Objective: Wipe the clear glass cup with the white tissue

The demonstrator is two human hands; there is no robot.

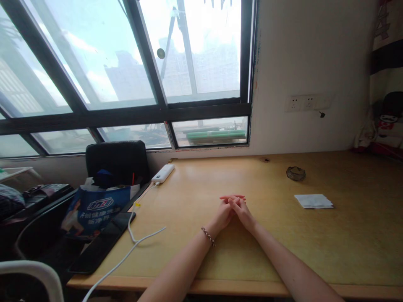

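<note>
My left hand (224,214) and my right hand (242,211) rest together on the wooden desk (277,235), fingers interlaced with each other near the middle. Neither hand holds any object. A beaded bracelet (208,236) circles my left wrist. Both forearms lie flat on the desk, reaching from the front edge. The nearest thing is a folded white paper (313,201) to the right of my hands, apart from them.
A white power bank (163,173) lies at the desk's back left, its white cable (132,247) trailing to the front edge. A dark phone (102,245) lies at the left edge. A small ashtray (296,173) sits at the back right. A black chair with a blue bag (94,209) stands left.
</note>
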